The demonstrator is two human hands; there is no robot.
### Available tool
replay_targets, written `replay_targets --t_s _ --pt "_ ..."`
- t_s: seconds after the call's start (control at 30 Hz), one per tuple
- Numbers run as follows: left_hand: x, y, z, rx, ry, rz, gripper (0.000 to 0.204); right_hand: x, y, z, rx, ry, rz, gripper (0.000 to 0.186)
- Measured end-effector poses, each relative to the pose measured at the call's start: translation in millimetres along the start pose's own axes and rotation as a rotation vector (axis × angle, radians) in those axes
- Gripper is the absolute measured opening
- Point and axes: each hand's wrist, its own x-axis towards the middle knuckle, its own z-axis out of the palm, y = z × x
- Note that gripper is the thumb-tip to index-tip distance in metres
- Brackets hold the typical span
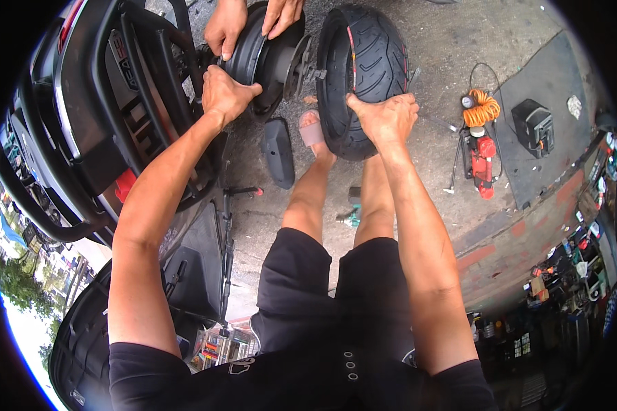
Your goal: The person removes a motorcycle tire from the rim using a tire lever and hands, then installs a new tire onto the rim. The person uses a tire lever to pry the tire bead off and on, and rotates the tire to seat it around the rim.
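Observation:
My left hand (227,97) is closed on the near edge of a black wheel rim (245,60), its thumb stretched along the side. A disc and hub (296,68) stick out on the rim's right. Two hands of another person, one gripping from the far left (225,26) and one from above (282,16), are on the same rim. To the right, a black tyre (380,65) with a coloured line round its tread stands upright. My right hand (387,118) grips its near top, thumb toward the inner edge; some fingertips are hidden.
A dark scooter with black guard bars (106,82) fills the left. An oblong black cover (278,152) lies by my sandalled foot. At right are an orange coiled hose (482,108), a red tool (485,159) and a black box (532,127) on a grey mat (559,75).

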Motion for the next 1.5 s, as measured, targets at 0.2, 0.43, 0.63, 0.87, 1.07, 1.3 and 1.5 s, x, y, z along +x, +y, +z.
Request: replay_targets --t_s 0.2,0.43,0.63,0.87,1.07,1.3,1.5 --pt "-13.1 -0.2 -13.0 0.024 -0.040 0.008 0.085 -21.0 -43.4 38.3 0.130 -0.097 0.194 0.127" --pt "-21.4 5.2 -10.7 0.074 -0.030 0.054 0.085 -21.9 -49.2 92.2 0.261 -0.121 0.284 0.124" --pt "-20.7 11.8 -2.5 0.098 -0.013 0.058 0.084 -21.1 -46.8 92.7 0.322 -0.161 0.228 0.122" --pt "-16.9 7.9 -0.7 0.124 -0.046 0.081 0.084 -19.7 -44.3 83.7 0.297 -0.214 0.193 0.120" --pt "-0.5 19.9 30.0 0.121 -0.002 0.083 0.089 -13.5 -51.0 90.5 0.212 -0.146 0.129 0.116" --pt "4.5 22.0 36.6 0.111 -0.028 0.054 0.091 -5.7 -50.9 83.1 0.191 -0.194 0.194 0.120" --pt "0.9 26.6 34.8 0.092 -0.076 0.036 0.094 -4.7 -50.7 94.8 0.133 -0.147 0.156 0.122"
